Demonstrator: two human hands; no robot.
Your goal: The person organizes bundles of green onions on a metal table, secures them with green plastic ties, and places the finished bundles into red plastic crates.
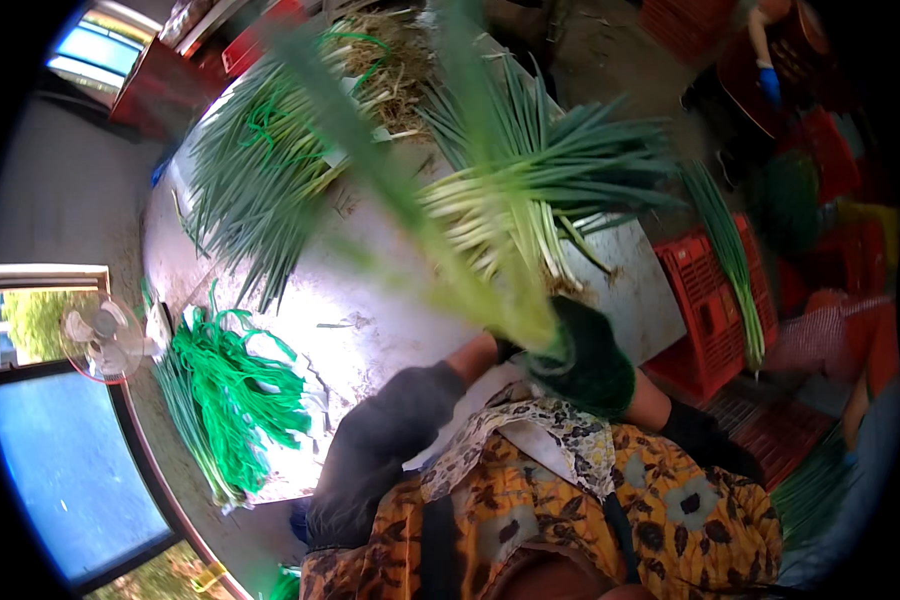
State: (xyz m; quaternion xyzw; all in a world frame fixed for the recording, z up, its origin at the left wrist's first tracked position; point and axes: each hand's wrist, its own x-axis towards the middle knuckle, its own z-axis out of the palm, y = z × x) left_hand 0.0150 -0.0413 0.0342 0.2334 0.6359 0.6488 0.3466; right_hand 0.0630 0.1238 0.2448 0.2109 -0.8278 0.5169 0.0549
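Note:
My right hand point(588, 362), in a dark green glove, is closed round the lower end of a spring onion point(522, 305) close to my chest. Its leaves rise toward the camera and are blurred. Only a dark bit of my left hand point(507, 347) shows behind the stalk; its fingers are hidden. Just beyond my hands, a pile of spring onions point(505, 205) lies on the pale table point(390, 325), white ends toward me and to the left. Farther left lie more spring onions point(260, 170), with green ties on them.
A heap of green ties point(235, 375) lies at the table's left edge beside a few spring onions point(185, 420). A fan point(103, 335) stands past that edge. On the right, a red crate point(705, 310) has spring onions point(725, 250) on top. Another person's blue-gloved hand point(769, 85) shows at upper right.

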